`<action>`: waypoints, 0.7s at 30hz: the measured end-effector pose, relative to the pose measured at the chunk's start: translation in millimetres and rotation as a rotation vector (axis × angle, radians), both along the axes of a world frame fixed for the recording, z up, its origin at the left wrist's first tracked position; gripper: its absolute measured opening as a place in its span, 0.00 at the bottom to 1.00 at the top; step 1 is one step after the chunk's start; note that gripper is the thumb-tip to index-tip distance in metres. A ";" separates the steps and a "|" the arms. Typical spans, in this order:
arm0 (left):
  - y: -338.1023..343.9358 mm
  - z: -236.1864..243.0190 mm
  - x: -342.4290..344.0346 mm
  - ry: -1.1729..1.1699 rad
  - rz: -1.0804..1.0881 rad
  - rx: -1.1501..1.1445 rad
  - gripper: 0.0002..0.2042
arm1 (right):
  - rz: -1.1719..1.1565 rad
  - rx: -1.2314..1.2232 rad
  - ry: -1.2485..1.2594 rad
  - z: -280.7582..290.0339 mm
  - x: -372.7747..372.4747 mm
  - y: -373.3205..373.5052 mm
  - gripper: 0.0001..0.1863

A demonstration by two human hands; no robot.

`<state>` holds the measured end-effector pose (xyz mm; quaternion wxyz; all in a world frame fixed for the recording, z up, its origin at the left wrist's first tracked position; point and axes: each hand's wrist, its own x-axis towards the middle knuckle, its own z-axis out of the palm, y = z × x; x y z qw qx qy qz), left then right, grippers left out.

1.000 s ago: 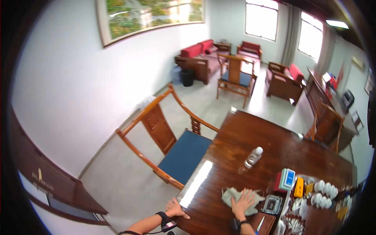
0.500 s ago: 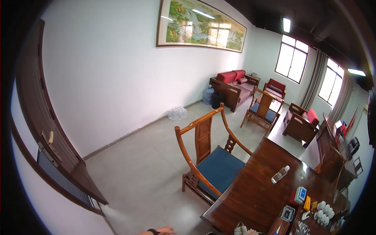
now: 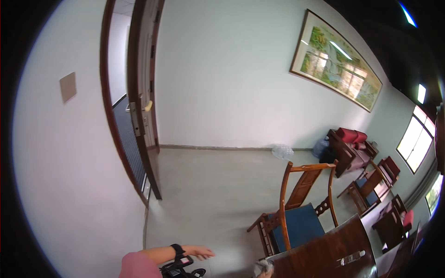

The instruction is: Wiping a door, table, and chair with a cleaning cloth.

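The grey cloth (image 3: 262, 267) sits at the lower edge of the view, just beside the near left corner of the dark wooden surface (image 3: 320, 248), and whether it rests on the wood or hangs off the side cannot be told. A sliver of the right hand (image 3: 266, 274) shows against it; most of that hand is cut off, so I cannot tell how far its grip is closed on the fabric. The left hand (image 3: 199, 251) carries nothing: its grip is apart, fingers loosely stretched out over the floor (image 3: 204, 185), well clear of the cloth. To handle the cloth well here, I would gather its loose folds into the palm so that no flap drags over the corner, and turn the eyes down far enough to bring the whole right hand into view. Care is also due to the clear bottle (image 3: 351, 257) lying on the surface, which would probably roll if nudged, and to the blue-seated chair (image 3: 300, 224) close by the long side. The cloth itself looks pale, soft and limp, bunched into a small crumpled heap with shadowed creases; its full outline is hidden beyond the lower edge.
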<state>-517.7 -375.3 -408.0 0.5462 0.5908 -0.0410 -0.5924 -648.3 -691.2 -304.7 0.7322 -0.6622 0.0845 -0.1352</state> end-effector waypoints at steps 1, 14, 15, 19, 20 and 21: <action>-28.3 39.6 -9.5 -0.040 -0.011 0.011 0.30 | 0.023 -0.021 -0.010 -13.5 5.5 4.1 0.25; -126.8 116.5 -122.4 -0.002 -0.148 0.002 0.28 | 0.357 0.516 0.282 4.6 -81.3 -5.3 0.27; -126.8 126.5 -127.6 -0.054 -0.180 -0.117 0.27 | 0.300 0.487 0.320 3.8 -90.3 -12.0 0.31; -143.7 166.3 -155.9 -0.063 -0.180 -0.260 0.26 | 0.286 0.440 0.400 -2.5 -122.8 -33.0 0.28; -143.7 153.3 -159.8 -0.067 -0.183 -0.259 0.26 | 0.367 0.420 0.523 1.1 -129.5 -35.8 0.27; -139.6 131.1 -163.5 0.018 -0.087 -0.273 0.25 | 0.385 0.413 0.520 20.3 -135.5 -33.1 0.27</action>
